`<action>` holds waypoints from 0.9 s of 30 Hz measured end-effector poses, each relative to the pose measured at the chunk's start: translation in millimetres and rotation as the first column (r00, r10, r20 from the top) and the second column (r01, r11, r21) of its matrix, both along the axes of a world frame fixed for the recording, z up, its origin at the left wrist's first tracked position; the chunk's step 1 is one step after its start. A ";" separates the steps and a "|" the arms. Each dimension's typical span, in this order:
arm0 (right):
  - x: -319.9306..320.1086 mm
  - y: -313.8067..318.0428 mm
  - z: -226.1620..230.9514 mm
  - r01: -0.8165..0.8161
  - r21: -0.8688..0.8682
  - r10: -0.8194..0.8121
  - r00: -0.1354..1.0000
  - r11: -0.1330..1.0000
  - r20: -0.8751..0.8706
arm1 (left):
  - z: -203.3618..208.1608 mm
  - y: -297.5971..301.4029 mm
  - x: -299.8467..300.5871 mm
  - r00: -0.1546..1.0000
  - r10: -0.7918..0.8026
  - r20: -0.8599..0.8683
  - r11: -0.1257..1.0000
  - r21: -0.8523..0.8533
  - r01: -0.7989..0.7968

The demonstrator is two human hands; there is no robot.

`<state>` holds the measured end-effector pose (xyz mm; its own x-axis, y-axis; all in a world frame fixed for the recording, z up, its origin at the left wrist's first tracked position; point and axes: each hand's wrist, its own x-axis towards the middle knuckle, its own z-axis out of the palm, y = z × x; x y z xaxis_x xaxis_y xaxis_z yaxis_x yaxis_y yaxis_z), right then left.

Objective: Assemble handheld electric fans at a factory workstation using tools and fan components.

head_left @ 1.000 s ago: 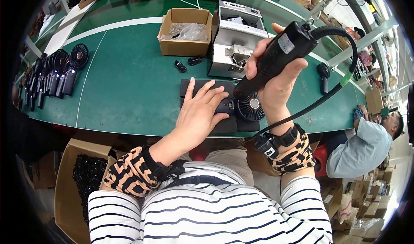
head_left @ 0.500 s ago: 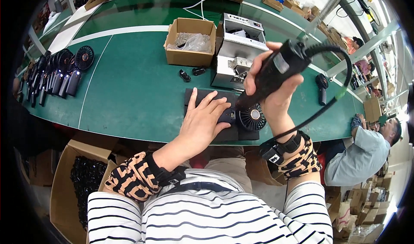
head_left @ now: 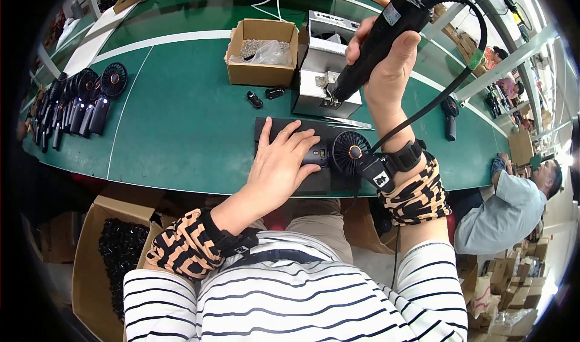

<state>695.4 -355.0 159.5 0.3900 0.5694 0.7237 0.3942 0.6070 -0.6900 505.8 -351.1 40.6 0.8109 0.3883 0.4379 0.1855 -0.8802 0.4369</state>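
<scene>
Left hand (head_left: 279, 164) lies spread flat, pinning the small black fan (head_left: 344, 153), while the right hand (head_left: 386, 64), its grip clamped around the electric screwdriver (head_left: 377, 40), hovers at the screw feeder (head_left: 326, 76), fan unscrewed yet.

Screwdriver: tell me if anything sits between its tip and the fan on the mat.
Nothing visible blocks it. The right hand holds the screwdriver raised, its tip at the grey box. The fan lies nearer, on the mat, under the left hand.
</scene>
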 end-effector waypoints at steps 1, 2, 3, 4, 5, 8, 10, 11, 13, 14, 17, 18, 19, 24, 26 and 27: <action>-4.0 -6.3 2.4 -0.001 0.004 0.001 1.000 1.000 -0.004 | 1.3 0.1 1.5 1.000 -0.010 -0.005 1.000 -0.005 0.010; -12.2 -10.2 -1.5 -0.039 -0.016 0.039 0.999 0.999 -0.002 | -1.7 1.6 -2.0 1.000 0.010 -0.004 1.000 0.001 -0.010; -17.3 -18.9 -2.3 -0.053 -0.023 0.053 0.999 0.998 -0.014 | -2.4 2.1 -1.1 1.000 0.013 0.007 1.000 0.007 -0.013; -22.6 -29.4 -3.1 -0.056 -0.035 0.055 0.998 0.998 -0.021 | -2.6 2.3 -1.6 1.000 0.003 0.029 1.000 0.008 -0.003; -29.0 -40.3 -1.6 -0.063 -0.043 0.062 0.998 0.997 -0.027 | -1.6 1.7 -1.3 1.000 0.004 0.026 1.000 0.004 -0.004; -43.1 -62.5 -4.6 -0.069 -0.092 0.063 0.996 0.993 -0.070 | -4.0 1.6 1.3 0.997 0.009 0.081 1.000 0.009 -0.009; -47.4 -69.9 -7.8 -0.079 -0.098 0.071 0.994 0.992 -0.082 | -3.2 1.7 0.5 0.997 0.002 0.079 1.000 0.005 -0.003; -50.0 -72.4 -9.8 -0.088 -0.102 0.077 0.992 0.991 -0.100 | -3.4 1.1 -0.1 0.997 -0.001 0.077 1.000 0.001 0.001; -53.4 -76.0 -14.3 -0.098 -0.107 0.085 0.989 0.989 -0.119 | -4.2 0.5 -0.6 0.997 0.002 0.073 1.000 0.007 -0.002; -54.2 -77.2 -16.1 -0.093 -0.100 0.080 0.989 0.991 -0.125 | -3.6 0.5 -0.7 0.997 0.005 0.072 1.000 0.015 -0.006; -55.5 -79.7 -20.3 -0.084 -0.093 0.071 0.987 0.992 -0.141 | -2.0 -1.0 -0.9 0.998 0.000 0.063 1.000 0.001 0.000; -55.8 -79.8 -22.0 -0.080 -0.092 0.066 0.986 0.993 -0.150 | -1.8 -1.2 -1.3 0.998 0.002 0.061 1.000 -0.001 -0.002; -56.4 -79.5 -24.2 -0.082 -0.094 0.068 0.986 0.992 -0.152 | -1.7 -1.3 -1.8 0.998 0.001 0.063 1.000 0.001 -0.001; -55.9 -79.5 -29.7 -0.083 -0.082 0.062 0.972 0.993 -0.227 | -1.0 -0.3 -1.5 0.997 -0.011 0.076 1.000 -0.001 0.012; -56.6 -80.2 -32.1 -0.105 -0.082 0.083 0.967 0.991 -0.240 | 0.2 1.0 -1.2 0.999 -0.017 0.031 1.000 -0.002 0.017; -57.0 -80.3 -33.6 -0.126 -0.077 0.104 0.963 0.989 -0.250 | 0.2 1.2 -0.3 0.999 -0.019 0.030 1.000 -0.009 0.020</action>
<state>638.4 -435.2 125.8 0.4764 0.6803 0.5570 0.1377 0.5679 -0.8115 505.5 -350.0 40.9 0.8050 0.3765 0.4585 0.1550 -0.8795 0.4499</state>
